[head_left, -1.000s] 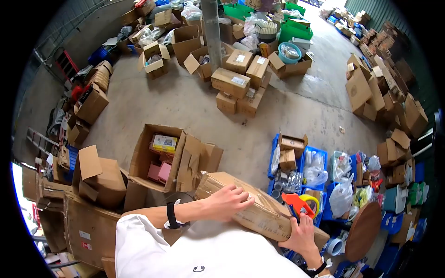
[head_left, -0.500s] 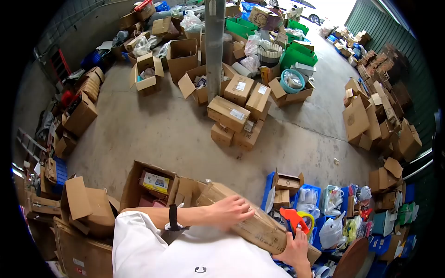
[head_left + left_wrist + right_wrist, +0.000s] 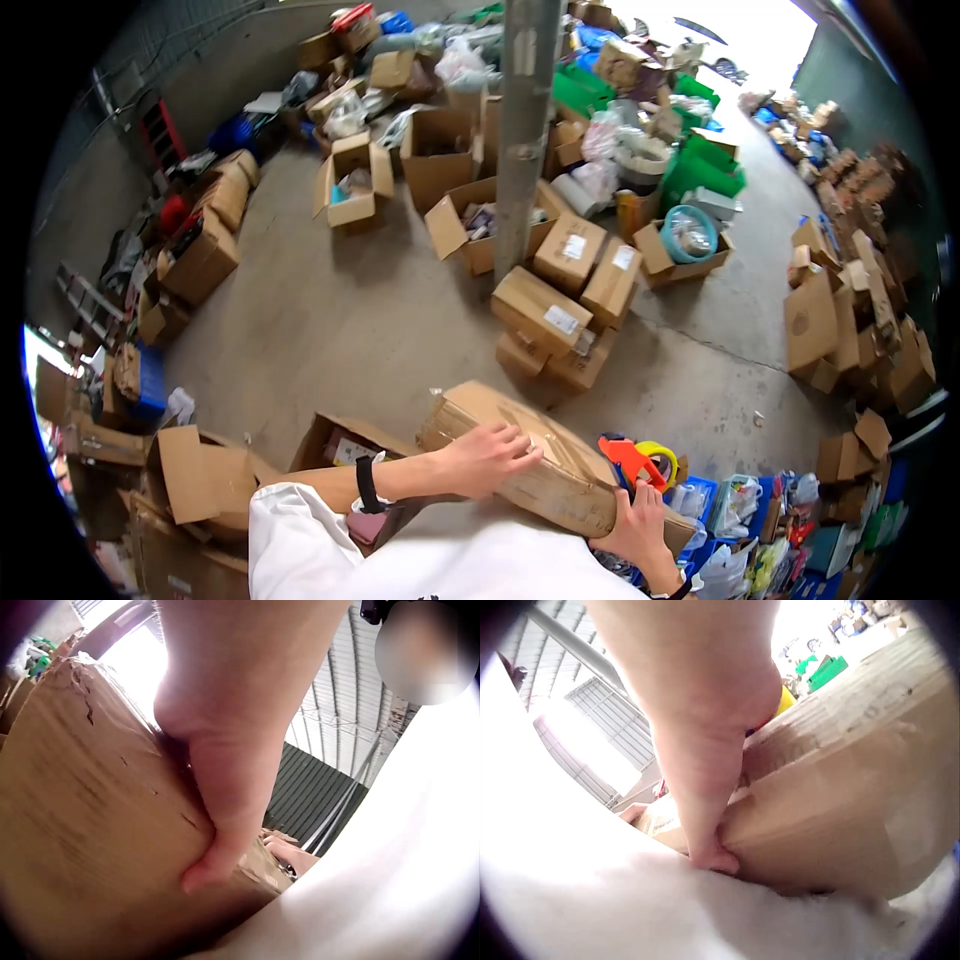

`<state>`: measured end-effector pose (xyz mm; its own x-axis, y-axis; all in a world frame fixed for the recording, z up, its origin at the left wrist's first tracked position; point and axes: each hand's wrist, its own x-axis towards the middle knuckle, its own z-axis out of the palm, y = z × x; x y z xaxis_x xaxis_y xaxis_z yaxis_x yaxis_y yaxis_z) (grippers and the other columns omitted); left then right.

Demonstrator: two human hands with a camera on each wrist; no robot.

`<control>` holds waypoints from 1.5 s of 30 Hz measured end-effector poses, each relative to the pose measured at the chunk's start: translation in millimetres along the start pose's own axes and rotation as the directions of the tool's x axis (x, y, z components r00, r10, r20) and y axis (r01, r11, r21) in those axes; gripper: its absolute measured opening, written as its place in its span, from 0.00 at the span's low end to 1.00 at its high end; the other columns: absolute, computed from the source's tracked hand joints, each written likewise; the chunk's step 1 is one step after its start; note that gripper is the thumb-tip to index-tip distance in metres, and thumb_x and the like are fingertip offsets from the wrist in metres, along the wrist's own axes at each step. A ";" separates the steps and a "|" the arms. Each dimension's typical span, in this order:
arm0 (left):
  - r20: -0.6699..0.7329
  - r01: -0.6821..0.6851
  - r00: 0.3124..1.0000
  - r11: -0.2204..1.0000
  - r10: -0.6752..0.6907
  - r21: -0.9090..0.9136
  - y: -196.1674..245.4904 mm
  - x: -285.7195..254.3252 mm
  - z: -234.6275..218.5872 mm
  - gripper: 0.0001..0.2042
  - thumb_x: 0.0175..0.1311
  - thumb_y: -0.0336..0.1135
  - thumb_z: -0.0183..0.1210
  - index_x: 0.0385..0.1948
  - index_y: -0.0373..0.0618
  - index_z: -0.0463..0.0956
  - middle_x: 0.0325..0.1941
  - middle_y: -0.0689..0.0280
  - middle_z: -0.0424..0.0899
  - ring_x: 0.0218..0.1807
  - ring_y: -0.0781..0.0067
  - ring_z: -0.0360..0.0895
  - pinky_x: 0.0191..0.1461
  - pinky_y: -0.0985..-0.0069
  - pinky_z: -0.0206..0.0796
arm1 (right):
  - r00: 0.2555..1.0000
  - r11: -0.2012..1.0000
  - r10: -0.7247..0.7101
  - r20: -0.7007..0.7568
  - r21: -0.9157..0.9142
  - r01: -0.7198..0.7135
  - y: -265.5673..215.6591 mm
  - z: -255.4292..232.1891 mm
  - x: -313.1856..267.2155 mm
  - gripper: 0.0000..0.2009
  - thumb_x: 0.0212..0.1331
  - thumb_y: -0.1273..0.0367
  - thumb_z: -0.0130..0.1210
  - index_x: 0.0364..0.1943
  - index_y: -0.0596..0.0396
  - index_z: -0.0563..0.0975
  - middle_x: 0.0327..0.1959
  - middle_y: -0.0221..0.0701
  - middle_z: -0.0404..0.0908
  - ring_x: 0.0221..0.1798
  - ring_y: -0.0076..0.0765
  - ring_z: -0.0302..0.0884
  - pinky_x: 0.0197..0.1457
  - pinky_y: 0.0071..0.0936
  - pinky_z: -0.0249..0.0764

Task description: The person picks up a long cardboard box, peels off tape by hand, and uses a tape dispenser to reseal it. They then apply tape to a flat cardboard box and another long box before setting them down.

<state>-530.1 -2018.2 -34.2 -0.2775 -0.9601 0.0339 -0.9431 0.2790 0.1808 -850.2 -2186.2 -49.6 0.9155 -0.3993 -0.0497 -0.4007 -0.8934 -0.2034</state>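
In the head view we've got the left hand [image 3: 488, 460] and right hand [image 3: 640, 525] still gripping the carton [image 3: 575, 465] between them, tape dispenser [image 3: 630, 460] by the right fingertips. What's new: the stacked boxes [image 3: 545, 310] beyond both hands show closer to them, so we'd guess mid-carry, or just a head tilt. Left wrist view: we see that thumb pressing the carton's side. Right wrist view: thumb near its lower edge, looks steady to us.
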 end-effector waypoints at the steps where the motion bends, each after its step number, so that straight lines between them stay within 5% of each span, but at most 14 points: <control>1: 0.000 0.029 1.000 1.000 -0.029 0.003 -17.2 1.1 0.1 0.33 0.47 0.37 0.69 0.60 0.40 0.71 0.50 0.60 0.79 0.49 0.62 0.78 0.55 0.69 0.69 | 1.000 1.000 -0.004 0.017 0.008 0.004 3.0 1.9 24.5 0.47 0.18 0.50 0.82 0.51 0.58 0.76 0.54 0.53 0.70 0.57 0.63 0.70 0.63 0.54 0.70; 4: -0.071 0.124 0.990 0.992 -0.123 0.018 -74.7 8.7 6.1 0.33 0.46 0.36 0.68 0.60 0.41 0.70 0.49 0.61 0.79 0.48 0.62 0.78 0.54 0.69 0.69 | 0.993 0.993 -0.114 0.007 0.000 0.114 18.1 -1.9 110.1 0.46 0.17 0.53 0.82 0.51 0.57 0.76 0.54 0.52 0.70 0.57 0.62 0.70 0.62 0.53 0.69; 9: 0.083 0.234 0.969 0.972 -0.231 -0.020 -151.4 28.1 -30.1 0.39 0.40 0.35 0.70 0.62 0.38 0.70 0.51 0.59 0.81 0.53 0.60 0.79 0.56 0.67 0.70 | 0.981 0.985 -0.165 0.102 0.070 0.158 37.6 -21.5 223.5 0.46 0.18 0.54 0.82 0.52 0.59 0.75 0.56 0.54 0.70 0.59 0.63 0.70 0.65 0.54 0.69; 12: -0.100 0.210 0.972 0.977 -0.213 -0.036 -185.2 22.0 -19.7 0.38 0.41 0.35 0.72 0.61 0.40 0.70 0.49 0.60 0.79 0.50 0.59 0.78 0.53 0.64 0.69 | 0.974 0.973 -0.221 0.037 0.075 0.218 36.2 -14.7 264.4 0.44 0.21 0.54 0.79 0.51 0.60 0.75 0.59 0.58 0.69 0.63 0.67 0.69 0.69 0.56 0.66; 13: -0.058 0.235 0.970 0.972 -0.236 -0.027 -198.2 21.5 -18.4 0.39 0.40 0.37 0.74 0.61 0.40 0.70 0.50 0.61 0.79 0.50 0.59 0.78 0.53 0.63 0.68 | 0.971 0.969 -0.238 0.020 0.072 0.236 41.9 -3.4 278.8 0.45 0.22 0.53 0.79 0.52 0.60 0.75 0.61 0.60 0.68 0.64 0.68 0.67 0.70 0.57 0.65; 17: 0.089 0.330 0.941 0.943 -0.326 -0.034 -229.8 9.2 -30.6 0.43 0.35 0.40 0.76 0.62 0.41 0.70 0.50 0.61 0.79 0.53 0.60 0.77 0.52 0.63 0.67 | 0.937 0.948 -0.316 0.148 0.089 0.305 21.3 -10.0 366.1 0.46 0.22 0.53 0.79 0.54 0.60 0.74 0.60 0.59 0.68 0.64 0.68 0.67 0.70 0.58 0.65; 20: 0.032 0.376 0.927 0.925 -0.374 -0.062 -247.9 -14.7 -21.1 0.44 0.33 0.40 0.77 0.62 0.41 0.70 0.49 0.62 0.79 0.53 0.61 0.77 0.51 0.64 0.67 | 0.888 0.900 -0.435 0.150 0.075 0.429 -12.3 -7.4 437.5 0.46 0.22 0.53 0.79 0.54 0.60 0.74 0.60 0.59 0.68 0.64 0.68 0.67 0.70 0.58 0.66; 28: -0.068 0.493 0.858 0.854 -0.508 -0.166 -296.9 -126.6 8.0 0.44 0.34 0.40 0.77 0.62 0.42 0.69 0.48 0.63 0.78 0.54 0.61 0.76 0.53 0.64 0.65 | 0.758 0.777 -0.620 0.205 0.022 0.629 -154.6 25.2 553.7 0.46 0.22 0.53 0.79 0.54 0.60 0.74 0.60 0.59 0.68 0.64 0.68 0.67 0.70 0.58 0.66; 34: -0.170 0.585 0.756 0.769 -0.632 -0.257 -334.9 -274.6 26.3 0.47 0.33 0.42 0.79 0.65 0.41 0.70 0.52 0.62 0.79 0.55 0.61 0.77 0.55 0.64 0.67 | 0.691 0.709 -0.670 0.271 -0.042 0.704 -308.2 57.2 599.3 0.46 0.22 0.53 0.79 0.54 0.60 0.74 0.60 0.58 0.68 0.64 0.68 0.67 0.69 0.58 0.66; 45: -0.183 0.785 0.602 0.618 -0.777 -0.045 -395.5 -520.5 -49.2 0.47 0.30 0.43 0.81 0.62 0.42 0.71 0.53 0.62 0.80 0.56 0.61 0.78 0.58 0.64 0.68 | 0.614 0.626 -0.755 0.230 -0.027 0.779 -536.4 87.1 660.4 0.47 0.21 0.54 0.79 0.54 0.59 0.74 0.59 0.58 0.68 0.64 0.68 0.67 0.69 0.58 0.67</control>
<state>-3.6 -1629.7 -75.0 0.5997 -0.7980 0.0602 -0.7926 -0.5819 0.1821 -27.6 -1952.7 -58.5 0.8732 0.4765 -0.1024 0.4616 -0.8760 -0.1400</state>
